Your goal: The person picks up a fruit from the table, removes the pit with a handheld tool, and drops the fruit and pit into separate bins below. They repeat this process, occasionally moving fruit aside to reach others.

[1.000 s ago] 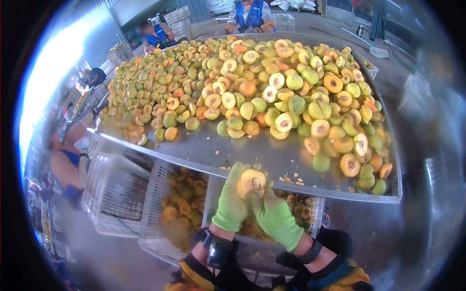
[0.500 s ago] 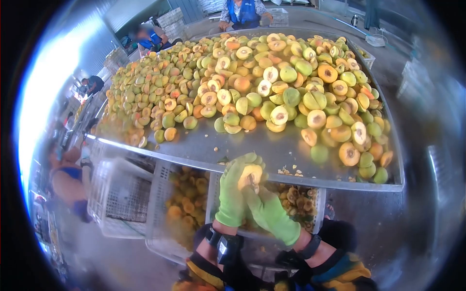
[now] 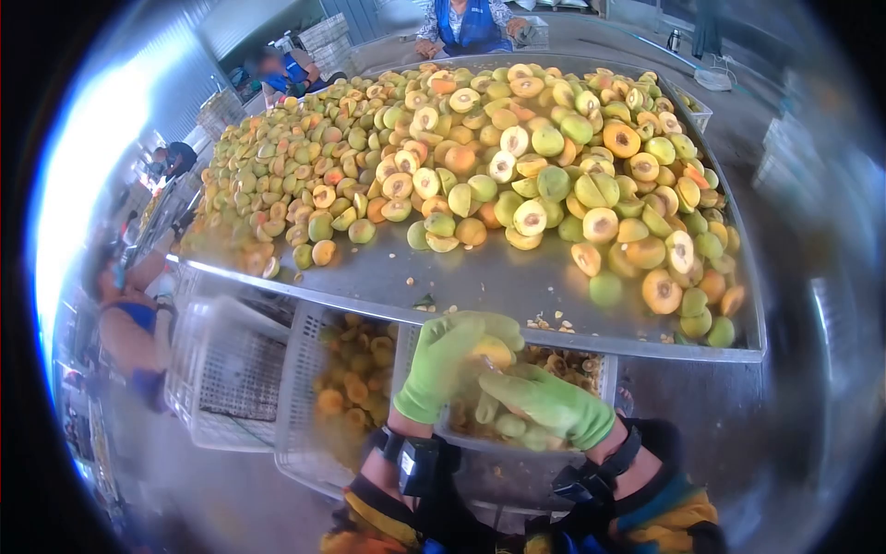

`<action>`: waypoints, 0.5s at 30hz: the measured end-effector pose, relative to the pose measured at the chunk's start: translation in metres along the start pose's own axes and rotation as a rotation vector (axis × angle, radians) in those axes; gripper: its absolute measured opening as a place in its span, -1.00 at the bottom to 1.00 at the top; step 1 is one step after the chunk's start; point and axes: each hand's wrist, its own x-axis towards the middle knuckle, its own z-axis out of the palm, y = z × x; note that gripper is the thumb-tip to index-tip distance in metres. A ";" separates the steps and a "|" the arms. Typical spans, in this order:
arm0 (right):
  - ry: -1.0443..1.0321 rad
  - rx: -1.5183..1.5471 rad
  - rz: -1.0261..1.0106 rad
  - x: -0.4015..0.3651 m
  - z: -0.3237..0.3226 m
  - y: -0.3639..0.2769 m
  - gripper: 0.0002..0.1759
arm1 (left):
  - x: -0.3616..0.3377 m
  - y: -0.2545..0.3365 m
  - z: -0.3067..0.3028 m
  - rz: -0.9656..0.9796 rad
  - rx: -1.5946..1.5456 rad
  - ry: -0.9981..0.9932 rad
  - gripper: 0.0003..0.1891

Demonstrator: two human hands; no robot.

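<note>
Both of my hands wear light green gloves and meet just in front of the metal table's near edge. In my left hand [image 3: 441, 362] is a yellow peach half [image 3: 494, 350], with the fingers curled over its top. My right hand [image 3: 546, 399] is closed close against the fruit, and a small shiny metal tool tip [image 3: 489, 364] shows at its fingers; most of that tool is hidden. Below my hands stands a crate [image 3: 604, 374] with dark-centred peach pieces in it. A large heap of cut peach halves [image 3: 461, 166] covers much of the table.
The metal table [image 3: 461, 277] has a raised rim and small scraps near its front edge. To the left stand a crate of peach halves [image 3: 355, 388] and a white plastic crate [image 3: 231, 360]. Co-workers sit beyond the table [image 3: 471, 28] and at the left [image 3: 134, 332].
My hands have moved slightly down, and the right has swung outward to the right. The peach half has turned, its cut face now mostly hidden by the left fingers.
</note>
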 end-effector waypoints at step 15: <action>-0.073 0.013 0.081 -0.012 -0.014 0.013 -0.42 | 0.005 0.008 -0.007 -0.100 0.051 -0.289 -0.66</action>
